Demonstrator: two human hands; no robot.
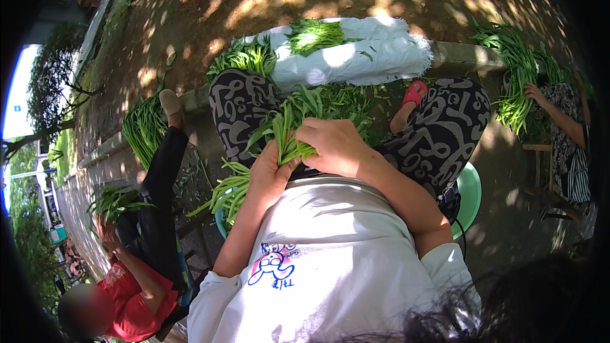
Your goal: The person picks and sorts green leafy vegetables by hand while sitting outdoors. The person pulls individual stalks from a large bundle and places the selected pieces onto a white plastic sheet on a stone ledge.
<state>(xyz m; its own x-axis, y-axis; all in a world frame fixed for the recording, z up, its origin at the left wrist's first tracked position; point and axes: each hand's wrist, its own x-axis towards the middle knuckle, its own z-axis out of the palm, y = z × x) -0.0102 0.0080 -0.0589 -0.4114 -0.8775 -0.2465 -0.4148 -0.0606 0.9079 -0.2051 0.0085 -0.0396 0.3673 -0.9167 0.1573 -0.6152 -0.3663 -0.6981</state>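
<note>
My left hand (272, 170) is wrapped round a small bunch of water spinach (284, 128) above my lap. Its leaves point away from me and its cut stems toward my right hand. Fingers curled, my right hand (333, 146) grips the stem end of the same bunch; its fingertips are partly hidden. Past my hands, between my knees, lies a loose heap of leaves and stems (340, 105). Beside my left forearm, more long stems (232, 192) stick out over a teal tub, mostly hidden.
A white woven sack (381, 51) lies ahead over a low kerb (467, 56), bearing a bundle of greens (314, 36); another bundle (251, 57) sits at its left. A pale green basin (470, 198) stands by my right thigh. Co-workers at left (136, 286) and right (564, 114) handle greens.
</note>
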